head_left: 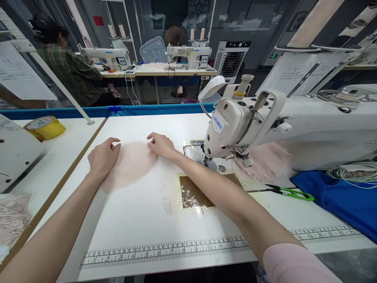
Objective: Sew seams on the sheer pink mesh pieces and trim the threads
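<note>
A thin, sheer pale pink fabric piece (132, 165) with a rounded lower edge lies over the white sewing table between my two hands. At its left edge, my left hand (103, 158) is closed, with thumb and index finger brought together at the cloth. My right hand (161, 146) pinches the upper right edge of the same piece, its fingertips bent down. Right of that hand stands a white JUKI sewing machine (232, 125), its needle area partly behind my right forearm. More pink sheer fabric (265, 161) is bunched under the machine's arm.
Green-handled thread snips (294, 193) and blue cloth (330, 200) lie at the right. A printed ruler (165, 251) runs along the front edge. Yellow tape (44, 127) and pale scraps (13, 216) are on the left. A person (69, 70) sits beyond the blue trough.
</note>
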`<state>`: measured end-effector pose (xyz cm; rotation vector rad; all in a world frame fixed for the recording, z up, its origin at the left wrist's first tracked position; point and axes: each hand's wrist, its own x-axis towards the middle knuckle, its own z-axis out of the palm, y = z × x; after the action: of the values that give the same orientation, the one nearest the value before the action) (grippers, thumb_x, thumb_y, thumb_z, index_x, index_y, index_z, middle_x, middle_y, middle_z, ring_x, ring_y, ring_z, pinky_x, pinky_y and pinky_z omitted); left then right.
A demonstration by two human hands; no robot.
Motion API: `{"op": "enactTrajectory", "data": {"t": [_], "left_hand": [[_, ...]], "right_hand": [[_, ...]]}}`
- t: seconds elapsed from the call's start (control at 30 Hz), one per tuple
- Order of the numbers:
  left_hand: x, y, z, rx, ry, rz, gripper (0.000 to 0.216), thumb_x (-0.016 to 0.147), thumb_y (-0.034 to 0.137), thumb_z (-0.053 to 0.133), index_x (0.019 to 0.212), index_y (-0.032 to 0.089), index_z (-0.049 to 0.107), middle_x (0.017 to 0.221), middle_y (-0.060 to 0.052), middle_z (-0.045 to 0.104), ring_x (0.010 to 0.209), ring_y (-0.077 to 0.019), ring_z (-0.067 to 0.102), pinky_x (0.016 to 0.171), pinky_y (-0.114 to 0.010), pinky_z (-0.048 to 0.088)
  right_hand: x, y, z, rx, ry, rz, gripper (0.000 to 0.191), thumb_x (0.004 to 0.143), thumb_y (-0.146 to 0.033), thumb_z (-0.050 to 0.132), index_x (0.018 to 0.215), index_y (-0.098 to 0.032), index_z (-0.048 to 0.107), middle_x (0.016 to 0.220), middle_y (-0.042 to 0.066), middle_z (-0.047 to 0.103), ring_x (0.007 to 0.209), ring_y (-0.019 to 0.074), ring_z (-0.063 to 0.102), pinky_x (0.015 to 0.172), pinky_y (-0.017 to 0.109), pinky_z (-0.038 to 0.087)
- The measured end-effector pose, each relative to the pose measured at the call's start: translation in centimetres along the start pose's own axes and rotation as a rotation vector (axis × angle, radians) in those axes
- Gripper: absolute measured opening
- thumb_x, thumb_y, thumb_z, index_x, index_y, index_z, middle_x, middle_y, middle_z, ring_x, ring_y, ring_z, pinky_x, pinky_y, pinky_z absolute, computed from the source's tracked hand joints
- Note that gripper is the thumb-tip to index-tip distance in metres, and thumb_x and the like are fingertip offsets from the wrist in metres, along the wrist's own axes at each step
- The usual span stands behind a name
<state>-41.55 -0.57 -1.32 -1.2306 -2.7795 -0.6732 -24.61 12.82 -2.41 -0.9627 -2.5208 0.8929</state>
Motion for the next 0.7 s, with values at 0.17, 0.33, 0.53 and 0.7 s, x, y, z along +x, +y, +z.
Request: {"op": "enactTrajectory", "data": {"t": [0.17,0.33,0.53,0.7], "left_hand": [[0.4,-0.3,-2.1,-0.131,-0.175,-0.082,0.046,0.078,0.042,0.058,0.121,0.025,0.058,0.083,-0.003,0.069,0.081,-0.0262,0.069,0.071,-0.036,0.05],[-1.7,-1.5,-4.2,-0.312,-0.364,-0.119,0.073,0.072,0.043,0.066,0.137,0.021,0.043,0.088,-0.004,0.068,0.074,-0.0222,0.073,0.056,-0.026,0.05],[-5.1,-1.7,-4.9,-0.366,-0.342,-0.128,0.088,0.069,0.044,0.068,0.145,0.018,0.032,0.096,-0.008,0.067,0.072,-0.0206,0.071,0.052,-0.026,0.048],[-6.6,-1.5,-4.5,-0.124,-0.216,-0.057,0.079,0.073,0.048,0.063,0.143,0.02,0.039,0.116,-0.015,0.065,0.071,-0.0244,0.067,0.06,-0.039,0.052]], "right_hand": [[-0.2,0.0,0.0,-0.026,-0.005,-0.004,0.04,0.083,-0.014,0.05,0.121,-0.024,0.058,0.108,-0.001,0.071,0.097,0.0201,0.064,0.083,0.032,0.05],[-0.5,-0.1,0.1,-0.031,0.007,-0.005,0.041,0.083,-0.012,0.048,0.121,-0.022,0.058,0.108,0.002,0.071,0.101,0.0227,0.064,0.086,0.035,0.049],[-0.6,-0.1,0.2,-0.031,0.017,-0.002,0.042,0.083,-0.011,0.047,0.121,-0.022,0.059,0.11,0.002,0.071,0.101,0.0233,0.064,0.086,0.035,0.049],[-0.6,-0.1,0.1,-0.04,0.02,0.002,0.041,0.083,-0.012,0.048,0.121,-0.022,0.059,0.111,0.003,0.07,0.1,0.0231,0.064,0.085,0.035,0.05]]}}
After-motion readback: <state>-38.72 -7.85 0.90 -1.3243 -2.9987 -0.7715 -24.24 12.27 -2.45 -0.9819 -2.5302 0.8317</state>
